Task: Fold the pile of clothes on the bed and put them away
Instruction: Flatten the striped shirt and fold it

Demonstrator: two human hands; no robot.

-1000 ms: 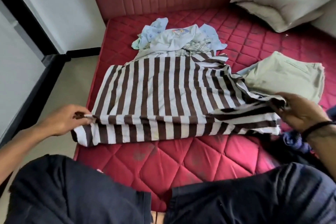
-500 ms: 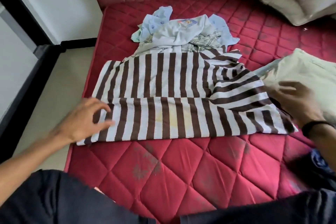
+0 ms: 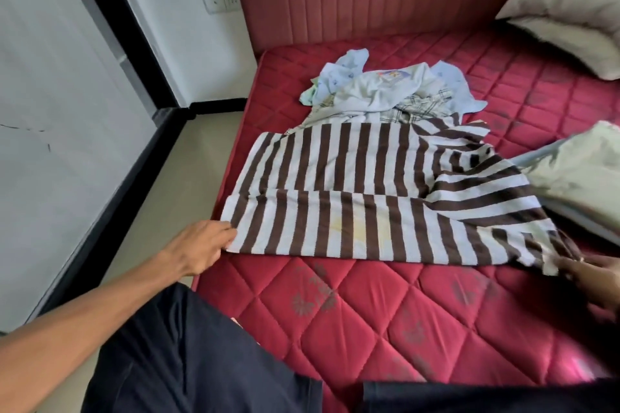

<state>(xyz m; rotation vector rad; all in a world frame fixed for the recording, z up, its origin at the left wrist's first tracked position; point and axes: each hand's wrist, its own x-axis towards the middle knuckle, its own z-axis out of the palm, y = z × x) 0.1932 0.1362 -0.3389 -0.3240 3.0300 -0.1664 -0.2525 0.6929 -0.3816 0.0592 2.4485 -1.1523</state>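
Both hands grasp the brown-and-white striped shirt (image 3: 385, 198): left hand (image 3: 198, 245) pinches its near-left corner, right hand (image 3: 593, 282) its near-right corner.

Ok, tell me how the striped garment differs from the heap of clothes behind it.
The striped garment lies spread flat with its near edge folded over; the heap of clothes is crumpled.
The striped garment has bold brown and white stripes; the heap is pale blue, white and checked.
The left hand and right hand grip the striped garment; nothing touches the heap.
Both lie on the red mattress.
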